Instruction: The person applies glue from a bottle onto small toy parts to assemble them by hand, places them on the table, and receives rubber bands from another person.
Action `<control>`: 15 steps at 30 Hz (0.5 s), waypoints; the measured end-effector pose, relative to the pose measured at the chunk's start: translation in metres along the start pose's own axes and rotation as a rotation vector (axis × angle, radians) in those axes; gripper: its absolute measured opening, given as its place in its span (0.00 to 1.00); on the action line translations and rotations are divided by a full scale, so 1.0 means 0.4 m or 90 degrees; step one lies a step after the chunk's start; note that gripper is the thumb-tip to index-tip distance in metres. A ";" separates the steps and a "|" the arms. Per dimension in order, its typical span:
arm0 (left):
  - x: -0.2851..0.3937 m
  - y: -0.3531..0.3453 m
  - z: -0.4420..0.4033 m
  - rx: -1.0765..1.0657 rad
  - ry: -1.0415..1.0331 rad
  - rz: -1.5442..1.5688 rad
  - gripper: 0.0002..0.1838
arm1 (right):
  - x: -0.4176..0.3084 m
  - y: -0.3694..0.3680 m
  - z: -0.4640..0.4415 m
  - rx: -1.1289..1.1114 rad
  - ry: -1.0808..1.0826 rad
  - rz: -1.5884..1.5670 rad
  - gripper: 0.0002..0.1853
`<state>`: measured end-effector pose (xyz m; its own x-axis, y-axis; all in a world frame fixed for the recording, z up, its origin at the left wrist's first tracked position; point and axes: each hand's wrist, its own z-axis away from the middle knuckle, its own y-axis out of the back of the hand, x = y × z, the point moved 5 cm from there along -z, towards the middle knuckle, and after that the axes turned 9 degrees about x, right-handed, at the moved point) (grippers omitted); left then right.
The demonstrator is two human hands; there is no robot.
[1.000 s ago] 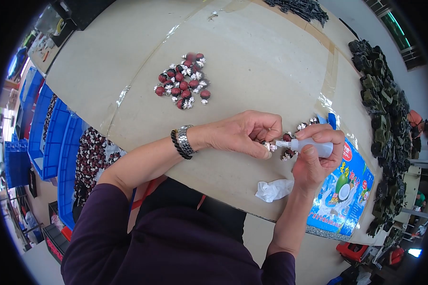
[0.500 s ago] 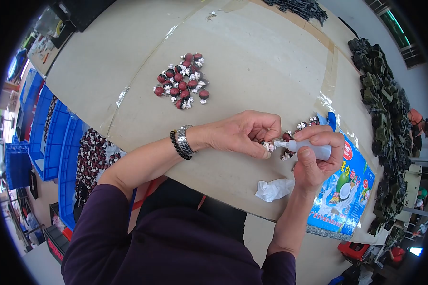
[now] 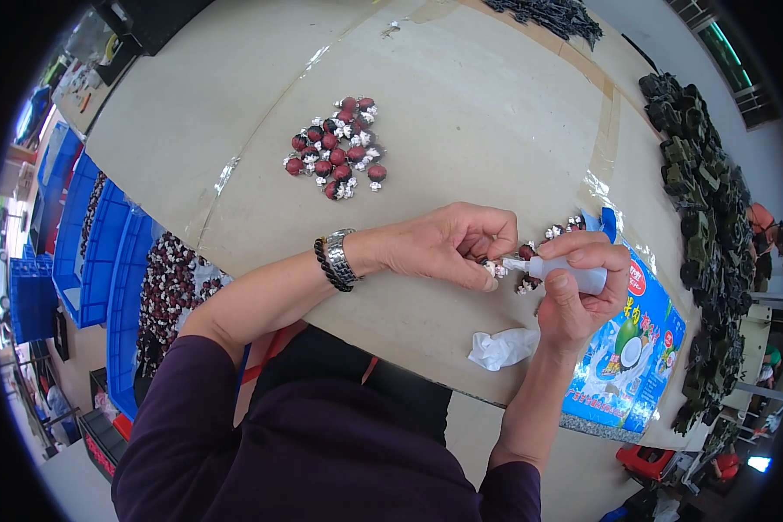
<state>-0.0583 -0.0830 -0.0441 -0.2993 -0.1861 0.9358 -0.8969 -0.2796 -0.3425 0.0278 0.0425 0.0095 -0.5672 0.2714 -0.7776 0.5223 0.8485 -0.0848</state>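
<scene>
Between its thumb and fingers, my left hand [image 3: 452, 246] pinches a small white-and-dark figurine part [image 3: 498, 269], mostly covered by the fingertips. My right hand [image 3: 587, 283] is wrapped round a small white squeeze bottle [image 3: 574, 276], tilted sideways. The bottle's narrow nozzle points left and meets, or nearly meets, the part. Just behind the bottle lie several similar red-and-white figurine parts [image 3: 554, 231], partly hidden by my right hand. A larger group of figurine parts [image 3: 335, 150] with dark red round pieces is spread farther back on the table.
A crumpled white tissue [image 3: 503, 348] lies near the front edge of the table [image 3: 444, 113]. Blue printed cardboard [image 3: 622, 357] is at the right. Dark green toy vehicle pieces [image 3: 700, 200] line the far right edge. Blue bins [image 3: 123, 296] stand at the left, beside many red-and-white parts.
Both hands keep nearly the same pose, with the bottle nozzle at the part. The whole view has shifted very slightly.
</scene>
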 end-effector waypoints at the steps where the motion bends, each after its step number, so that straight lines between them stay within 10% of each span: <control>1: 0.000 0.000 0.000 -0.001 0.000 0.001 0.12 | -0.002 0.000 0.000 0.000 0.000 0.000 0.13; 15: 0.006 0.001 0.000 0.004 0.001 -0.007 0.13 | -0.003 0.002 0.002 0.002 -0.015 -0.018 0.13</control>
<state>-0.0594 -0.0835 -0.0421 -0.2898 -0.1810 0.9398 -0.8981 -0.2882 -0.3324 0.0295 0.0425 0.0097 -0.5667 0.2370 -0.7891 0.5089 0.8539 -0.1089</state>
